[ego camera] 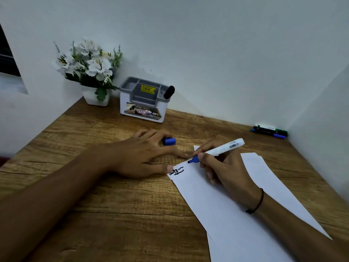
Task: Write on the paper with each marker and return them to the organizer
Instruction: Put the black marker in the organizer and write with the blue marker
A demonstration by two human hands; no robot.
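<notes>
My right hand (224,167) grips an uncapped blue marker (217,150), a white barrel with a blue nib end, its tip on or just above the top of the white paper (236,220). Black scribbles (176,171) sit at the paper's top left corner. My left hand (143,154) lies flat on the wooden desk, fingertips pinning the paper's corner. The marker's blue cap (169,141) lies beside that hand's fingers; whether they hold it is unclear. At the back stands the grey and white organizer (143,103) with a black marker (168,92) upright in its right slot.
More markers, green and blue (270,131), lie in the far right corner against the wall. A white pot of white flowers (90,72) stands left of the organizer. Walls close the desk (94,214) at the back, left and right.
</notes>
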